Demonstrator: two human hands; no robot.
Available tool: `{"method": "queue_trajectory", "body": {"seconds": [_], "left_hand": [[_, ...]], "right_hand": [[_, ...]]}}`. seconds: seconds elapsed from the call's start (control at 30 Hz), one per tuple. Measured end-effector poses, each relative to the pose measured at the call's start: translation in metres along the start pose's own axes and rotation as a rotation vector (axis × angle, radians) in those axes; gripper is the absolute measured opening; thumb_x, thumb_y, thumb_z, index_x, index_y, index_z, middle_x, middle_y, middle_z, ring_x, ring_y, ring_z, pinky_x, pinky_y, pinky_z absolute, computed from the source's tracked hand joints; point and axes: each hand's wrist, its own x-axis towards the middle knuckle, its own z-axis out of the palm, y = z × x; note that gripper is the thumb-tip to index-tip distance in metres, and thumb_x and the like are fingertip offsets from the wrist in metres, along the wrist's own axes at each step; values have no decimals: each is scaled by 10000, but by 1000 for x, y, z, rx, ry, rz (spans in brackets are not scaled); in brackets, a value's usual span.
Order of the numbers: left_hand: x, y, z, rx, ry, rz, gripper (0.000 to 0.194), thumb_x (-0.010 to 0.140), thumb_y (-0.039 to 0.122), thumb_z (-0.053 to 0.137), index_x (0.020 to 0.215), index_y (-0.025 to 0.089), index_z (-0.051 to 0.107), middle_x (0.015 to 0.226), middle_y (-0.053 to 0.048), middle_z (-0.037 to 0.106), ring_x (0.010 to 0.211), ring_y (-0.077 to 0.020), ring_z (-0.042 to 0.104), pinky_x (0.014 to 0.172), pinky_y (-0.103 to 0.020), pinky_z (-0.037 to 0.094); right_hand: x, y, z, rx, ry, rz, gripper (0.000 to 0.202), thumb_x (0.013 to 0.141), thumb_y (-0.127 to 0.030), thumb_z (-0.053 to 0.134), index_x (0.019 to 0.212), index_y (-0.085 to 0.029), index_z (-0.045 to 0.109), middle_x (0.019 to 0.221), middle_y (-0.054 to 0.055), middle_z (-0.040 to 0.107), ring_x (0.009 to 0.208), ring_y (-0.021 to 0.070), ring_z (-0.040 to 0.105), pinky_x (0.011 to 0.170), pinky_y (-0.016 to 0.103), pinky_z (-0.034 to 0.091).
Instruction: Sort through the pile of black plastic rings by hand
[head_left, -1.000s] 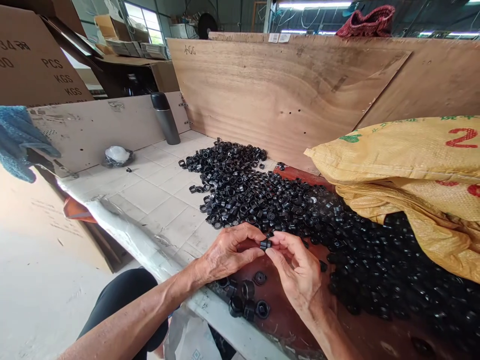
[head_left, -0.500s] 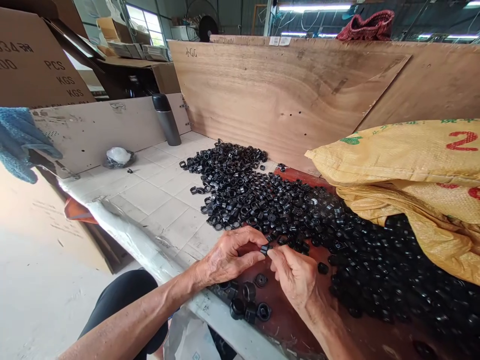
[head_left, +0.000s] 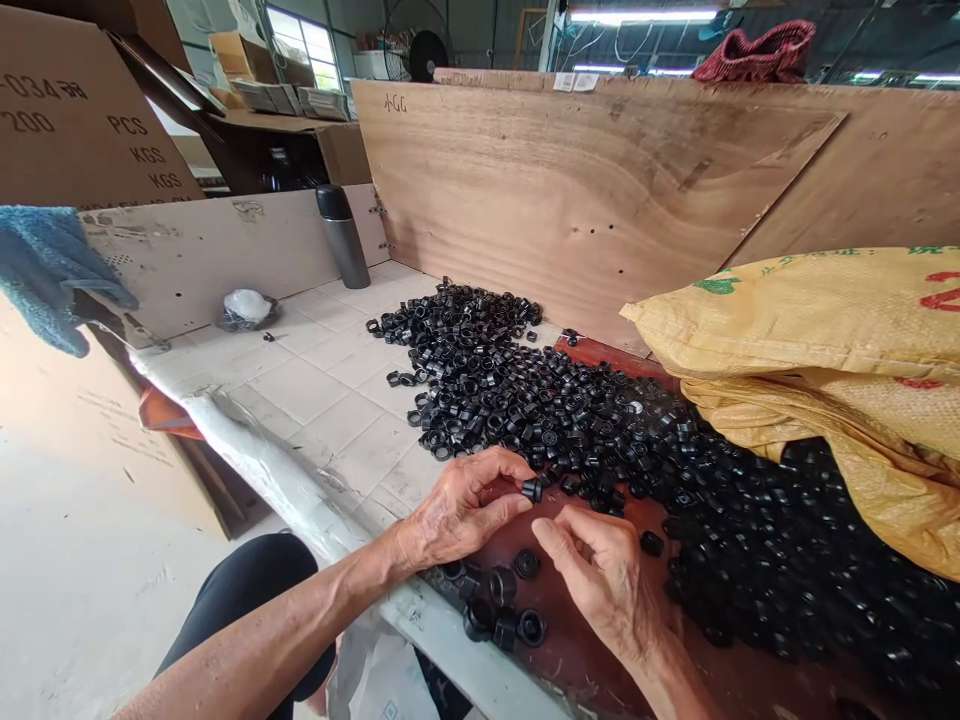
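Observation:
Between the thumb and fingertips of my left hand (head_left: 469,505) is a small black plastic cap (head_left: 532,489), held just above the red-brown board. My right hand (head_left: 600,565) is close by on the right, apart from the cap. Its thumb stretches toward the left hand and its other fingers are loosely bent; nothing shows in them. Below the hands, several larger black caps (head_left: 501,585) lie grouped near the table's padded edge. Beyond the fingertips spreads a big heap of small black rings and caps (head_left: 487,380).
A yellow woven sack (head_left: 795,320) lies over the heap on the right. Wooden panels (head_left: 585,180) wall the back. A dark thermos bottle (head_left: 343,238) and a white bundle in dark plastic (head_left: 247,308) stand at left. A blue towel (head_left: 52,260) hangs over the left corner.
My right hand has let go of the small black cap and moved slightly down and away. The left hand still holds the cap. The view has shifted slightly left.

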Motion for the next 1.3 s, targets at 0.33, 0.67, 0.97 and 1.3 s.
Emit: {"method": "queue_trajectory", "body": {"seconds": [0.33,0.67,0.97,1.3], "left_hand": [[-2,1,-1,60,-79,44,169,967,274,608,1103,186,659,1054,-82,687,916,-170,679,797,-271,559],[1,-1,-10,181,-250,276,155,975,151,545,1114,189,601,1115,-117,694,1055,-203,655,924,-328,526],[2,7,-14,244,-323,25,285,907,418,682,774,166,674,728,-23,662,651,-134,602,601,-241,447],[14,-27,3,664,-24,-22,224,982,274,577,1158,215,702,960,-44,651,824,-165,651,756,-274,526]], "right_hand": [[-1,10,5,138,0,106,190,966,-390,580,953,-222,667,841,28,719,692,172,679,625,243,540],[-10,5,13,9,-37,196,181,954,-348,538,879,-222,646,803,44,720,707,195,682,518,234,483],[2,21,2,-179,-57,106,116,932,-276,583,956,-201,669,836,48,685,764,214,685,638,293,548],[5,52,23,-368,0,-112,222,967,-127,476,1151,-189,583,1121,121,543,964,250,653,814,378,580]]}}
